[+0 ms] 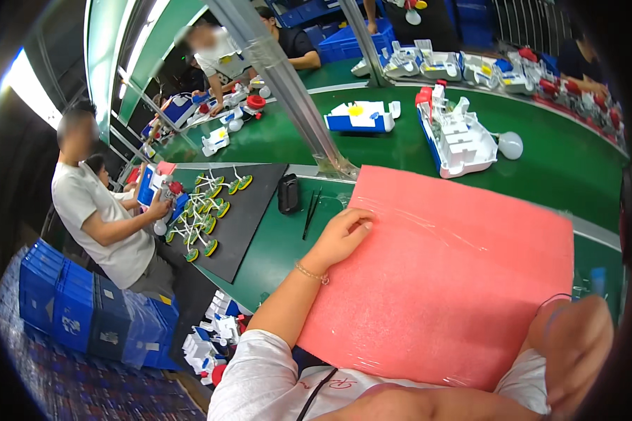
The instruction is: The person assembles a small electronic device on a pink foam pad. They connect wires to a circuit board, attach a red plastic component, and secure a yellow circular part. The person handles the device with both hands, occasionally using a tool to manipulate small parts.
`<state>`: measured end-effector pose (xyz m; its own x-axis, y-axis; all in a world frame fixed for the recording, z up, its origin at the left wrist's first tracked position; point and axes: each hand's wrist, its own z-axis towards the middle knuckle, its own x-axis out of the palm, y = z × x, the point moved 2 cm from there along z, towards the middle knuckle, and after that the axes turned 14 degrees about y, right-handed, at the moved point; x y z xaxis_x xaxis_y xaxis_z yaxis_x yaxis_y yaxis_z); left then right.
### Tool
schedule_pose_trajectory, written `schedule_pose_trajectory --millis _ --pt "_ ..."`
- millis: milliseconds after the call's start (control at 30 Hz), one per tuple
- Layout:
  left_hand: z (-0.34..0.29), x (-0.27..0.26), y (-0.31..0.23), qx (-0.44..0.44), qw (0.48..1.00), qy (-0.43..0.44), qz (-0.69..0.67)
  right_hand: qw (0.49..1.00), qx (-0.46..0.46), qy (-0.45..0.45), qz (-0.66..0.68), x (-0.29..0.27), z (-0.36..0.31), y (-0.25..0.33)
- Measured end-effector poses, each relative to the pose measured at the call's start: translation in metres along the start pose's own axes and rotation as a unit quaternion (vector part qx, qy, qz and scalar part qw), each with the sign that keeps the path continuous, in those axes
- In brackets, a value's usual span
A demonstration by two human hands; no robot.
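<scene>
My left hand [345, 233] rests at the upper left edge of a pink foam sheet [435, 281]. Its fingers bend loosely, with a small gap by the thumb and nothing in them. Near the lower right rim, my right arm is bent up close to the camera, and my right hand [576, 351] is smeared, its fingers unclear. A thin dark band shows around there. Left of the sheet lie black tweezers [309, 214] and a small black case [288, 194] on the green table.
A black mat [242, 224] carries several green-and-yellow round parts with white wires [207, 210]. White-and-blue housings [460, 144], one with a bulb [510, 145], stand on the green conveyor [295, 126]. A metal post [281, 77] rises ahead. Blue bins [84, 309] and a co-worker [105, 203] are left.
</scene>
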<state>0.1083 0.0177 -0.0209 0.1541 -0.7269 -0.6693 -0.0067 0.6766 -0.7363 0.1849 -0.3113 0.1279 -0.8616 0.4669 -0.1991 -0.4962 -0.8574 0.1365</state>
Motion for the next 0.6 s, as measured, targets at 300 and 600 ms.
schedule_pose_trajectory --millis 300,600 --pt "-0.009 0.024 -0.055 0.116 0.991 0.036 -0.054 0.905 0.308 0.278 0.091 0.046 -0.079 -0.121" --pt "-0.023 0.024 -0.055 0.134 0.945 0.077 -0.289 0.841 0.415 0.335 0.092 0.07 -0.11 -0.146"
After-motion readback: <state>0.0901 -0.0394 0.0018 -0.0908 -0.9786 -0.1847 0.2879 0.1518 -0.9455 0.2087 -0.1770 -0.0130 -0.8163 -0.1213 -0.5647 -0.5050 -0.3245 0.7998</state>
